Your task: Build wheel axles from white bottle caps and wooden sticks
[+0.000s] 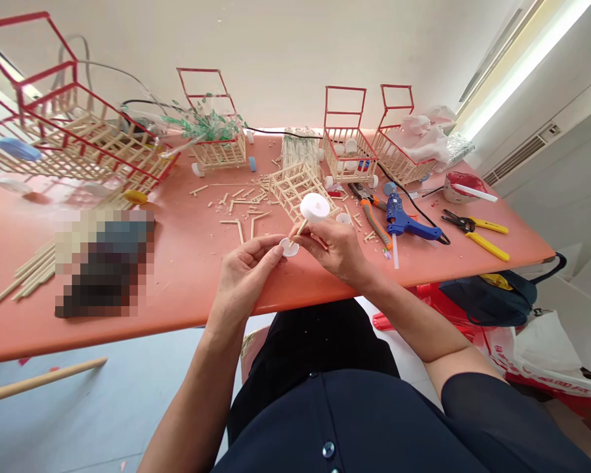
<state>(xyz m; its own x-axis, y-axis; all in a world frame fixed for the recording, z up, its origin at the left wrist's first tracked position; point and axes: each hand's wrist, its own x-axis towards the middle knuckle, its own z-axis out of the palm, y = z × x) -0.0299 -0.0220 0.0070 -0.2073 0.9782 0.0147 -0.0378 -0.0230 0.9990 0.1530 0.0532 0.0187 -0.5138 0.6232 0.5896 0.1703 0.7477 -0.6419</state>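
Observation:
Between the fingers and thumb of my left hand (250,266) is a small white bottle cap (289,247), its hollow side up. My right hand (335,249) pinches a thin wooden stick (302,228), whose lower end meets the inside of that cap. On the stick's upper end sits another white cap (315,206). Just behind my hands lies a small wooden-stick basket frame (295,187), partly covered by the upper cap. A blue glue gun (408,220) rests to the right of my right hand.
Red-and-wood miniature carts (350,151) stand along the wall, larger ones (98,131) at left. Cut stick pieces (249,197) litter the pink table (192,276). Orange-handled pliers (375,220), yellow-handled wire strippers (477,233) and a red-stained cup (460,188) lie at right. A blurred dark object (111,269) is at left.

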